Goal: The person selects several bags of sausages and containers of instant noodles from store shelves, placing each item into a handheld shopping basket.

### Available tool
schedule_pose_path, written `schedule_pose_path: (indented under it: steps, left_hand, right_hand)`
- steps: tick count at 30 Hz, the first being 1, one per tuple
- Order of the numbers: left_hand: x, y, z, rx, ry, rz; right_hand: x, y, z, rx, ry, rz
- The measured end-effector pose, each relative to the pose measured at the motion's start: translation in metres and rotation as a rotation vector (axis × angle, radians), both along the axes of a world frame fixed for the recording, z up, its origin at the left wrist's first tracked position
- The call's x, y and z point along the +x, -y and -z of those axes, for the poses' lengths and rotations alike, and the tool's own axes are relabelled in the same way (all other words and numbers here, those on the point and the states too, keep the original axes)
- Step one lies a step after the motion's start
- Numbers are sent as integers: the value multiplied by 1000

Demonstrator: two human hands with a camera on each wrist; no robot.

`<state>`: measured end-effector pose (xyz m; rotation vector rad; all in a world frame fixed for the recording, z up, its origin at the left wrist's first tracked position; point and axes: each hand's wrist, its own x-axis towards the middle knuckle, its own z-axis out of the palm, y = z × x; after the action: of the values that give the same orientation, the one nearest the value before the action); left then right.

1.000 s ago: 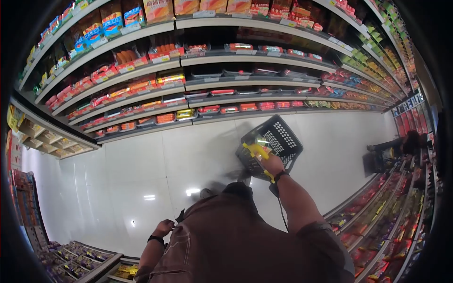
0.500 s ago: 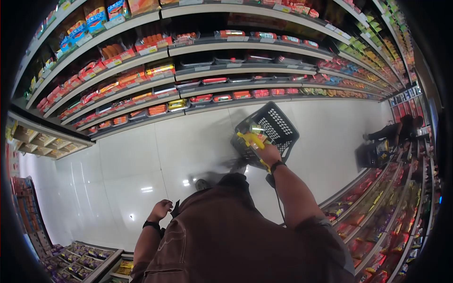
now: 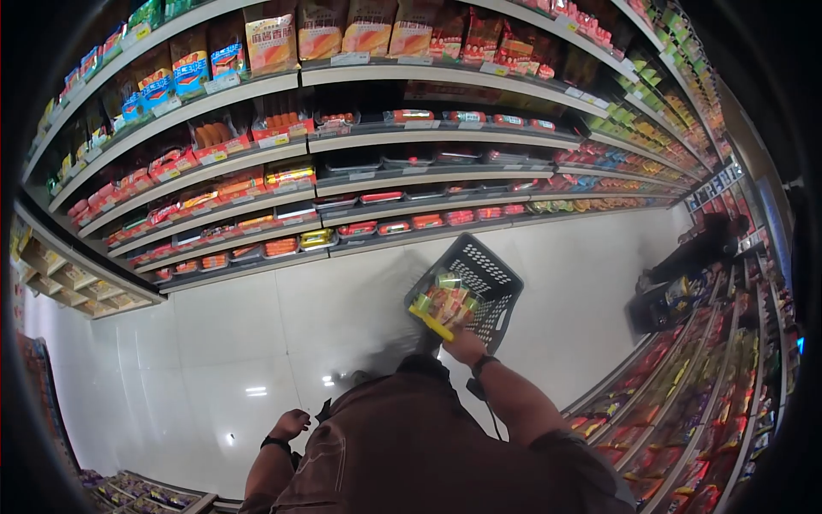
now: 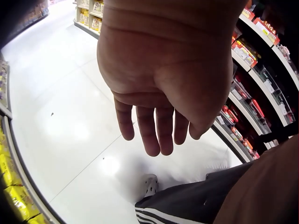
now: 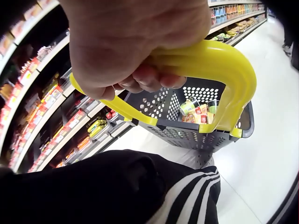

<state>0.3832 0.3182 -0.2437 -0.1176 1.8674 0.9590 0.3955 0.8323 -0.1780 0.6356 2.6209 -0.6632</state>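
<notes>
My right hand [image 3: 465,344] grips the yellow handle [image 5: 240,70] of a dark grey shopping basket [image 5: 180,135]. In the right wrist view, the fingers curl round the handle. The basket has walls full of holes and hangs by my right side. Inside it lie several packages [image 3: 449,307] with red and cream wrapping, along with a green-and-clear cup [image 5: 189,107]. My left hand [image 4: 163,70] hangs at my side with nothing in it, its fingers loose and pointing down above the pale floor.
Long shelves [image 3: 411,137] of packaged sausages run along the far side. Another shelf row [image 3: 659,428] with bright packets is at the right. Farther down the aisle a person [image 3: 702,248] bends near a dark basket [image 3: 655,308]. Glossy white floor [image 3: 214,351] lies between the shelves.
The head view has tilted, so the shelves sit lower. The basket has shifted left in view and its packages show more. The person down the aisle also appears farther left.
</notes>
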Motion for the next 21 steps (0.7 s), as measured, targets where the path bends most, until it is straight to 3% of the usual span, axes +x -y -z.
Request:
schedule_pose_path:
  steps: [7, 14, 17, 19, 21]
  left_hand:
    - [-3, 12, 42, 89, -7, -106]
    - [-5, -4, 1, 26, -4, 64]
    - [-4, -2, 25, 36, 60, 19]
    - [-18, -20, -6, -9, 40, 63]
    - [-28, -27, 0, 14, 35, 40]
  right_hand:
    - [11, -13, 6, 20, 61, -112]
    - [16, -27, -11, 0, 111, -185]
    - [6, -41, -26, 29, 127, -162]
    - [-4, -56, -24, 29, 130, -174]
    - [-17, -68, -23, 40, 170, -185]
